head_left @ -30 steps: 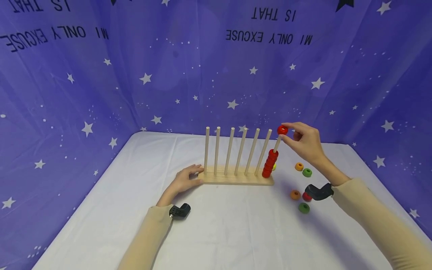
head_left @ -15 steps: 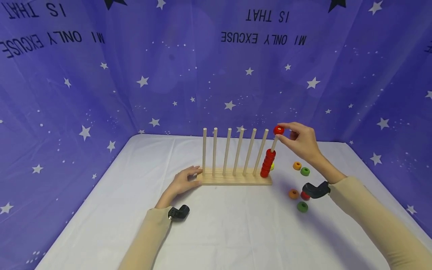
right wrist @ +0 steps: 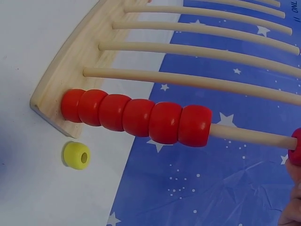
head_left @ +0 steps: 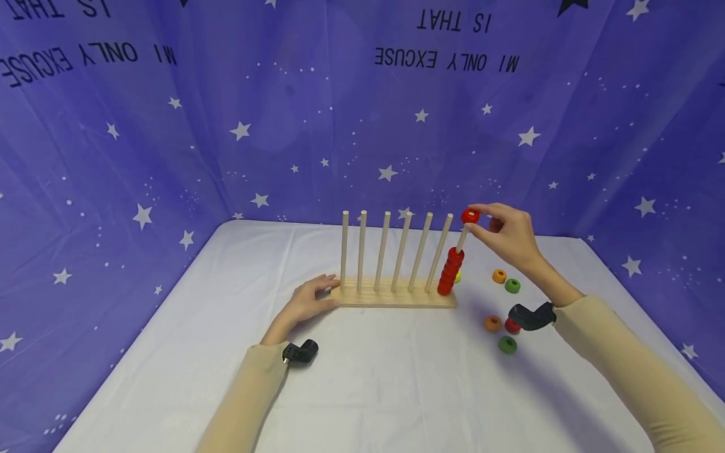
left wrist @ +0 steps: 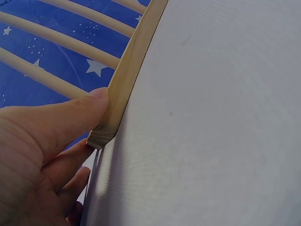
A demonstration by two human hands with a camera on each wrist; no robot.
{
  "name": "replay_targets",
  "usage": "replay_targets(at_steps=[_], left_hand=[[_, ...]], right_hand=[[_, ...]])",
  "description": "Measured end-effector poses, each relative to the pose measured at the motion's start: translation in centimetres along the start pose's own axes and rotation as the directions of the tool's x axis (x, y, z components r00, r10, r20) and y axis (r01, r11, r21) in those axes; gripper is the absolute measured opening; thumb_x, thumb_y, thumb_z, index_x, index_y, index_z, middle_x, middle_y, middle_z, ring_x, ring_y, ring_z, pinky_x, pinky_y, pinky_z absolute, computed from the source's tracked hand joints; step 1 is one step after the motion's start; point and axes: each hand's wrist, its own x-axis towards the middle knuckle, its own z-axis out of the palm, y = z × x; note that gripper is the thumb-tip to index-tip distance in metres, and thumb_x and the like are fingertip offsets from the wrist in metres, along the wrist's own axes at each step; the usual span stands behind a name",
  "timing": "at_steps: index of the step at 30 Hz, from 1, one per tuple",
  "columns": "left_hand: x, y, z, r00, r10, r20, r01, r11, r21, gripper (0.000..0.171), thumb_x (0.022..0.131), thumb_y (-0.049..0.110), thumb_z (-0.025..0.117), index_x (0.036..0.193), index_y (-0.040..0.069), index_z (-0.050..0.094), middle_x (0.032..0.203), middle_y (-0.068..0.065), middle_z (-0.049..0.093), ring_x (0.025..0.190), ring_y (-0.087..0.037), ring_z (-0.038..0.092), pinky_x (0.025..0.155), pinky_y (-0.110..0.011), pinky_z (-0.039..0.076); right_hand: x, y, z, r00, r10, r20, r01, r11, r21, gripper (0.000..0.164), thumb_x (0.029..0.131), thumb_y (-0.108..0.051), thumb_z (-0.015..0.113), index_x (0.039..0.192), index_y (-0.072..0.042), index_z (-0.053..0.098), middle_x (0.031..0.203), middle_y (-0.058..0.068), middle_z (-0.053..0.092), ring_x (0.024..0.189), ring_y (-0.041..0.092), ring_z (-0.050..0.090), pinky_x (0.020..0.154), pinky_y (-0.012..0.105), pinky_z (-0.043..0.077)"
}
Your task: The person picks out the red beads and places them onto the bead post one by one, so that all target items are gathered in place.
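Note:
A wooden bead rack (head_left: 396, 297) with a row of upright pegs stands on the white-covered table. My left hand (head_left: 308, 301) holds the left end of its base; in the left wrist view the thumb (left wrist: 96, 101) lies on the base edge and fingers curl round the end corner. On the rightmost peg several red beads (head_left: 450, 272) are stacked from the base up. At that peg's tip my right hand (head_left: 506, 236) pinches another red bead (head_left: 470, 216) between thumb and fingers. In the right wrist view the peg (right wrist: 254, 136) runs into this bead, which the frame edge cuts off.
To the right lie loose beads: orange (head_left: 499, 276), green (head_left: 512, 285), brown-orange (head_left: 492, 324), red (head_left: 512, 325) and dark green (head_left: 508, 345). A yellow bead (right wrist: 76, 156) sits beside the base's right end. Purple starred cloth (head_left: 362, 126) surrounds the table.
The right hand has brought its red bead onto the tip of the rightmost peg, whose end now shows in the bead's hole. The left hand stays on the base.

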Motion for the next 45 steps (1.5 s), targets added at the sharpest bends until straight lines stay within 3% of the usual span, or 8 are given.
replay_targets(at_steps=[15,22,28,45], left_hand=[[0.1,0.1,-0.2,1.000,0.004,-0.006,-0.004,1.000,-0.011,0.049,0.081,0.018,0.070,0.127,0.005,0.057,0.142,-0.015,0.047,0.138,-0.039,0.034,0.112,-0.063,0.020],[-0.1,0.2,0.0,1.000,-0.013,0.014,0.013,1.000,0.002,0.049,0.081,0.019,0.070,0.127,0.006,0.057,0.143,-0.015,0.047,0.138,-0.039,0.034,0.112,-0.064,0.019],[0.2,0.5,-0.2,1.000,0.015,0.004,-0.015,1.000,0.013,0.049,0.081,0.018,0.070,0.127,0.006,0.058,0.142,-0.015,0.047,0.138,-0.039,0.034,0.111,-0.066,0.019],[-0.1,0.1,0.1,1.000,0.005,-0.002,-0.005,0.999,-0.032,0.049,0.081,0.019,0.070,0.127,0.005,0.058,0.142,-0.016,0.047,0.138,-0.040,0.034,0.114,-0.059,0.023]], right_hand=[[0.4,-0.3,0.0,1.000,0.003,-0.006,-0.002,0.999,0.032,0.033,0.078,-0.011,0.075,0.109,-0.002,0.068,0.082,0.014,0.063,0.053,0.005,0.035,0.047,0.011,0.028],[-0.9,0.2,0.4,0.999,0.031,0.015,-0.031,0.999,0.028,0.031,0.079,-0.012,0.074,0.108,-0.003,0.069,0.069,0.009,0.054,0.052,0.008,0.035,0.045,0.015,0.029],[-1.3,0.4,0.5,1.000,0.020,-0.012,-0.020,1.000,0.022,0.029,0.079,-0.011,0.074,0.107,-0.003,0.070,0.063,0.006,0.046,0.052,0.007,0.033,0.046,0.018,0.028],[-2.2,0.8,1.4,0.995,0.055,0.078,-0.058,0.998,0.036,0.029,0.075,-0.008,0.076,0.103,0.000,0.070,0.074,0.012,0.058,0.050,0.004,0.033,0.043,0.019,0.028]])
